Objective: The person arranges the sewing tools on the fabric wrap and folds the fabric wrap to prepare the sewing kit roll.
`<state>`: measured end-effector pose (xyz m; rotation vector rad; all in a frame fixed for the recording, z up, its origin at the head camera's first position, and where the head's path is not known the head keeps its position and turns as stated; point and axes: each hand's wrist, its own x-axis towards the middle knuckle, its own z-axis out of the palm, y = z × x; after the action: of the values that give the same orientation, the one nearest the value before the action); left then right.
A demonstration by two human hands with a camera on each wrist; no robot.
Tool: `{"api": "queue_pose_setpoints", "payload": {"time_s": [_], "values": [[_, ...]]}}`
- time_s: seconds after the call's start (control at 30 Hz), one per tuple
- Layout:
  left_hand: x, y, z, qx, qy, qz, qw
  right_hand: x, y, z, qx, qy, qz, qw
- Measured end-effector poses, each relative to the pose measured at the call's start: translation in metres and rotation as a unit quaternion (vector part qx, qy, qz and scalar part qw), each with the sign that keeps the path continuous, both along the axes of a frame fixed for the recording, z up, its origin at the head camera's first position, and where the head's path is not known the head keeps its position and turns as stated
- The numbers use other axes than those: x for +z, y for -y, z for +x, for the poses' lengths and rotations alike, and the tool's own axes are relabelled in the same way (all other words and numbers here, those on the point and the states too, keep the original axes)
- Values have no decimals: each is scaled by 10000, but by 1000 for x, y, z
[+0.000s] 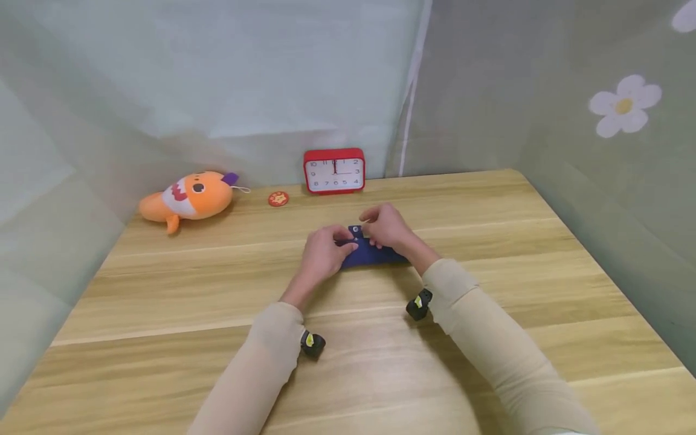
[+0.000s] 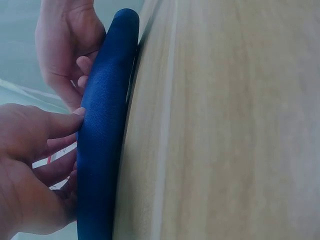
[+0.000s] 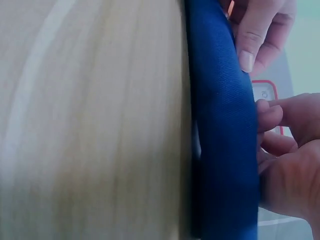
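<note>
A dark blue, leather-like case [image 1: 370, 256] lies lengthwise on the table, with a small tab bearing a metal snap [image 1: 356, 229] standing up at its far edge. My left hand [image 1: 323, 251] pinches the case left of the tab, thumb on the near side and fingers behind, as the left wrist view also shows. Beside the tab, my right hand [image 1: 387, 228] has its fingers curled at the tab's right side and the case's upper edge. In the right wrist view the blue case [image 3: 225, 130] partly hides the right fingertips.
A red-framed clock [image 1: 334, 171] stands at the table's back edge. Left of it lie a round red disc with a star [image 1: 278, 199] and an orange plush shark [image 1: 203, 196]. Hanging cloth [image 1: 261, 78] borders the wooden table [image 1: 179, 302] at the back and sides.
</note>
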<state>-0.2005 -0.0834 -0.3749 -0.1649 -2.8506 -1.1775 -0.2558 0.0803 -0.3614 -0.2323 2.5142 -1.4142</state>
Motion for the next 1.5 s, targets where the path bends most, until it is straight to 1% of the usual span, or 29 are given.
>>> {"api": "queue_pose_setpoints", "payload": {"time_s": [0.07,0.13,0.27,0.4,0.5,0.63,0.83,1.0,1.13,1.27,1.4,1.5], "values": [[-1,-2,0,57,-34,5,10000,-3,-1,-1,-57,31,-51,10000],[0,-3,0,68,-65,11,10000,-6,-3,-1,-30,24,-108,9999],[2,-3,1,15,-130,-2,9999,-8,-8,1,51,-62,-324,9994],[2,-1,1,11,-176,-40,9998,-9,-11,3,103,-49,-571,9983],[2,0,0,45,-150,-48,9999,-8,-11,5,152,-17,-681,9976],[2,0,0,103,-91,-89,9999,-8,-11,4,203,-13,-699,9973],[0,-1,0,231,-120,-152,9995,-11,-12,2,302,-48,-684,9972],[0,-2,0,304,15,-153,9994,-10,-15,2,446,-58,-748,9962],[0,-3,-1,300,33,-154,9994,-10,-17,4,528,-76,-693,9962],[-1,-3,-1,313,33,-173,9994,-7,-18,8,598,-175,-511,9967],[0,-3,-1,358,127,-182,9991,-6,-17,9,661,-379,-256,9968],[1,-2,-1,375,151,-201,9990,-6,-15,9,721,-635,-38,9954]]}}
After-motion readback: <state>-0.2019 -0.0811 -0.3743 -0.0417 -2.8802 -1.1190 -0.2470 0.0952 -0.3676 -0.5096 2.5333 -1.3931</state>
